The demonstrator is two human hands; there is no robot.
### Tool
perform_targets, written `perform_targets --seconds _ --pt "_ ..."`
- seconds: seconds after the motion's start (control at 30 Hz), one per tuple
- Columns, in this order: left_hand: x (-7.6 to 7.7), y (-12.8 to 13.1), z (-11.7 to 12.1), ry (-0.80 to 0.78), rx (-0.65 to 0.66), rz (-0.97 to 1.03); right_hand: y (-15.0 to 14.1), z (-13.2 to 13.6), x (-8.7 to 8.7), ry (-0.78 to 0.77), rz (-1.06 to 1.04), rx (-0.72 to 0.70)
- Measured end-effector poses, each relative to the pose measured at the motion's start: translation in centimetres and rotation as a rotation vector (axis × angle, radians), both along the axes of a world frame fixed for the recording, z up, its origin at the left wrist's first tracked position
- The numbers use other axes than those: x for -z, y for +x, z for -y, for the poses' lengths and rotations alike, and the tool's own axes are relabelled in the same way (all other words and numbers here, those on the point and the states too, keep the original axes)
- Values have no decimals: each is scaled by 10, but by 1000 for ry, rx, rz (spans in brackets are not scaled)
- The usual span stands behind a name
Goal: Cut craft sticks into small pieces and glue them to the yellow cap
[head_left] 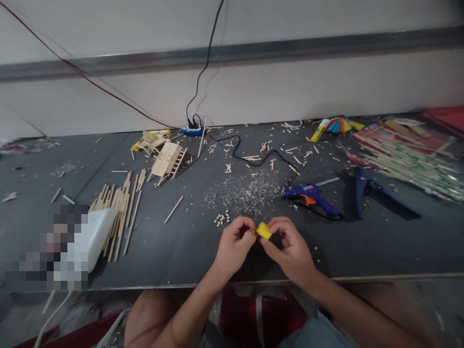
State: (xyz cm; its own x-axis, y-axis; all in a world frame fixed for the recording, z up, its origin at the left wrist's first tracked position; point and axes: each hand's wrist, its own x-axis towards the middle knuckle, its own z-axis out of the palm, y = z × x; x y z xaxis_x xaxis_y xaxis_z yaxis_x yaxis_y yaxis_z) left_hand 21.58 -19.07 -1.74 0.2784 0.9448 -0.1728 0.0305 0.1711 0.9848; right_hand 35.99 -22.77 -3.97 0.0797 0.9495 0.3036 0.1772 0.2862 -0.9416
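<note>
In front of me, near the table's front edge, I hold a small yellow piece [264, 230] that looks like curled paper. My left hand [236, 244] is closed, thumb and forefinger pinching at its left side. From the right, my right hand [292, 244] pinches it too, with the other fingers curled. Just beyond my left hand lies a small cluster of short cut stick pieces [222, 218]. A blue glue gun [313, 197] with an orange trigger rests on its side beyond my right hand.
Wooden sticks [118, 210] lie at left beside a white device [101, 234]. A small stick-built model [168, 158] stands behind. A blue power socket [192, 130] is by the wall. To the right are a dark blue tool [377, 193], a glue stick [319, 130] and packaged sticks [416, 162].
</note>
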Motion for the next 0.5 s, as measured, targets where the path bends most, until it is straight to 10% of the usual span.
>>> perform_targets --seconds 0.5 --pt "-19 -69 -74 243 -328 -195 5 -7 1 -70 -194 -20"
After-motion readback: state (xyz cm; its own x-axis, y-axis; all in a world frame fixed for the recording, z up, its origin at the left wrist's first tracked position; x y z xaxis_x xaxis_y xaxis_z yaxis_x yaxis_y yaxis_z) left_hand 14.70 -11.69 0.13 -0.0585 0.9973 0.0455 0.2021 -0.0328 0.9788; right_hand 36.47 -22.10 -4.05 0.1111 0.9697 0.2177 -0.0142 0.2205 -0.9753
